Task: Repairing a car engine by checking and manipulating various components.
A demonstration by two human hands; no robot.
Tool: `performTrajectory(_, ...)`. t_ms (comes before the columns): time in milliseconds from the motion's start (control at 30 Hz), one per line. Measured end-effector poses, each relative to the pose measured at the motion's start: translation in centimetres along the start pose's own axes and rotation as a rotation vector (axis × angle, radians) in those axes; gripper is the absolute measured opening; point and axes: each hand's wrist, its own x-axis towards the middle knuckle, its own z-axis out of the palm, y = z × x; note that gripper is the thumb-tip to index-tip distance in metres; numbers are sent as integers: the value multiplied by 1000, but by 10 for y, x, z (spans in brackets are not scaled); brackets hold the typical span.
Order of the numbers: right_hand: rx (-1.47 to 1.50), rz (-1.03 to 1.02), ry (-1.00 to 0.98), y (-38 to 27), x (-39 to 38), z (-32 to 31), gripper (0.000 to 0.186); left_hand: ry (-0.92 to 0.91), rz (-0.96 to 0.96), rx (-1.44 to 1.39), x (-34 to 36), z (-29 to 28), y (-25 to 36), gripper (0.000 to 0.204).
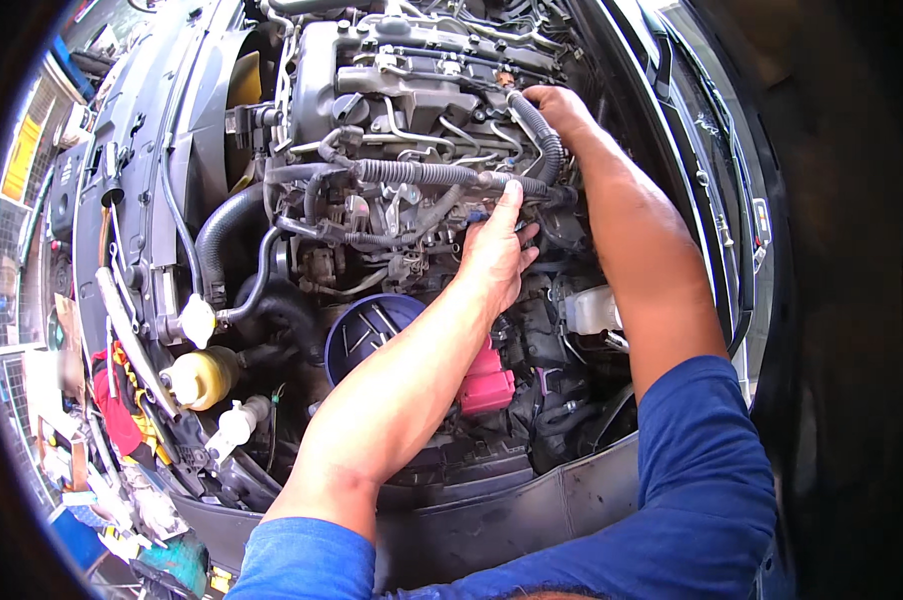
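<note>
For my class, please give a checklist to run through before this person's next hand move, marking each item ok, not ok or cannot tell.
1. Left hand in view by the crosswise ribbed hose: ok.
2. Fingertips of the right hand visible: not ok, hidden among engine parts.
3. Hands protected: not ok, both bare.
4. Loose metal pieces inside the blue bowl: ok for those visible.
5. Blue sleeves away from the hands: ok.
6. Engine stopped: cannot tell.

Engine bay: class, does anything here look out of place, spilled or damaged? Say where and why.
A round blue bowl holding loose metal pieces sits between a black hose and the left forearm. Odd because it is not a fitted part. No spill or damage stands out.
</note>
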Motion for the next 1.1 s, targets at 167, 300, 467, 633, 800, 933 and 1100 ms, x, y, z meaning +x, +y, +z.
performTrajectory(167,61,126,-44,-9,3,-7,43,-33,10,-12,15,-11,-12,70)
performTrajectory(300,-37,95,-2,1,6,-17,35,-111,-43,-17,27,-19,-19,72)
performTrajectory(467,-91,85,18,1,3,-14,35,-138,-62,-104,30,-19,-19,67)
performTrajectory(633,-73,88,8,5,0,-11,40,-16,-76,-50,40,-29,-29,66)
performTrajectory(800,-5,123,-38,-8,-17,-43,47,4,-137,92,29,-37,-14,74)
performTrajectory(933,-55,171,-56,5,-42,-75,42,-49,-190,234,13,-41,0,75)
performTrajectory(1100,-179,141,-134,8,-75,-65,42,-127,-25,810,-56,-53,33,71)
